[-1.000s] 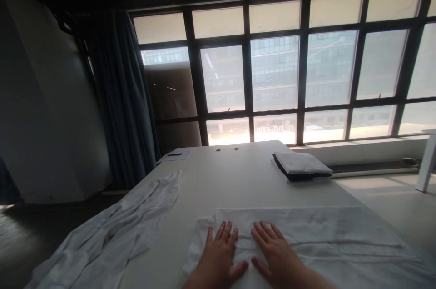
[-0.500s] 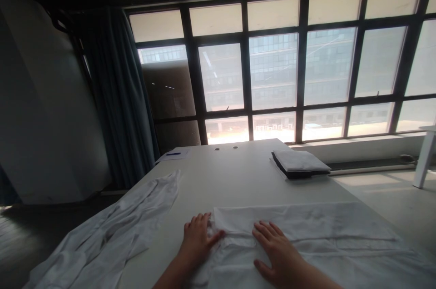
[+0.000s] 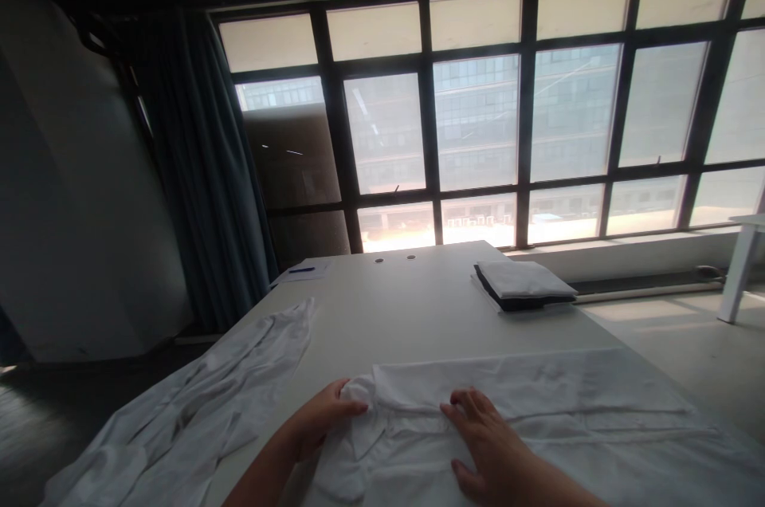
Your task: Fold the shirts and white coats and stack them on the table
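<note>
A white garment (image 3: pixel 555 387), folded lengthwise, lies across the near part of the table. At its left end my left hand (image 3: pixel 326 415) is closed on the bunched edge of the cloth, thumb on top; the fingers beneath are partly hidden. My right hand (image 3: pixel 487 439) rests on the garment's middle, fingers apart and slightly bent, touching the cloth near a long fold line. Whether the garment is a shirt I cannot tell.
Another rumpled white garment (image 3: pixel 197 403) hangs over the table's left edge. A folded stack of white and black cloth (image 3: pixel 526 284) sits at the far right. Paper with a blue pen (image 3: pixel 302 270) lies at the far left of the white table (image 3: pixel 388 308).
My left hand has gone from lying on the garment's left end to gripping it, moving a little left and raising the edge. My right hand's fingers have bent slightly in nearly the same spot.
</note>
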Motion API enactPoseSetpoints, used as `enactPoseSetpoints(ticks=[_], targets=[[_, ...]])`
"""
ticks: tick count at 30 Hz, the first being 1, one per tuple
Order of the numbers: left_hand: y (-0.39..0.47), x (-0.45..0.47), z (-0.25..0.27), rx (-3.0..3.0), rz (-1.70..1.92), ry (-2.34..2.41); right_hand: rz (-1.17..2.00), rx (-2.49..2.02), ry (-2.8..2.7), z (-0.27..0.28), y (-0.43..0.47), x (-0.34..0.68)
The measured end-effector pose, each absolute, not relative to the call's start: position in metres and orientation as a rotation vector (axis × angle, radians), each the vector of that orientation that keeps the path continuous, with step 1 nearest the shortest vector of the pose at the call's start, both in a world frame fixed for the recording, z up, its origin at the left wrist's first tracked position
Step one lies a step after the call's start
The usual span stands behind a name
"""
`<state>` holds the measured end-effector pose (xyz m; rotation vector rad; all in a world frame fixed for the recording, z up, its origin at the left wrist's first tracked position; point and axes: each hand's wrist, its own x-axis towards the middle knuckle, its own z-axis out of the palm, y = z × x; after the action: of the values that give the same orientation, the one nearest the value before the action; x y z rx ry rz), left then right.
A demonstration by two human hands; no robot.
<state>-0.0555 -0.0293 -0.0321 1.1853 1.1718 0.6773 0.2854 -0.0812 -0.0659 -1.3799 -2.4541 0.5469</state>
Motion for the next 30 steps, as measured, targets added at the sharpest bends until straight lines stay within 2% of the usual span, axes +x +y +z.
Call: enactPoseSetpoints(ticks=[12, 20, 25, 30], targets=[[-0.029, -0.077, -0.012, 1.189, 0.642, 1.14, 0.56, -1.197, -2.515, -0.049, -0.07, 0.309], [-0.047, -0.064, 0.049, 1.169, 0.764, 0.97, 0.596, -1.196, -2.457, -0.092, -0.072, 0.265], [-0.075, 0.009, 0.047, 1.306, 0.86, 0.826, 0.756, -1.203, -1.926, -0.103, -0.065, 0.257], [-0.09, 0.056, 0.005, 1.733, 0.767, 0.866, 1.222, -1.056, -1.244, -0.094, -0.04, 0.287]])
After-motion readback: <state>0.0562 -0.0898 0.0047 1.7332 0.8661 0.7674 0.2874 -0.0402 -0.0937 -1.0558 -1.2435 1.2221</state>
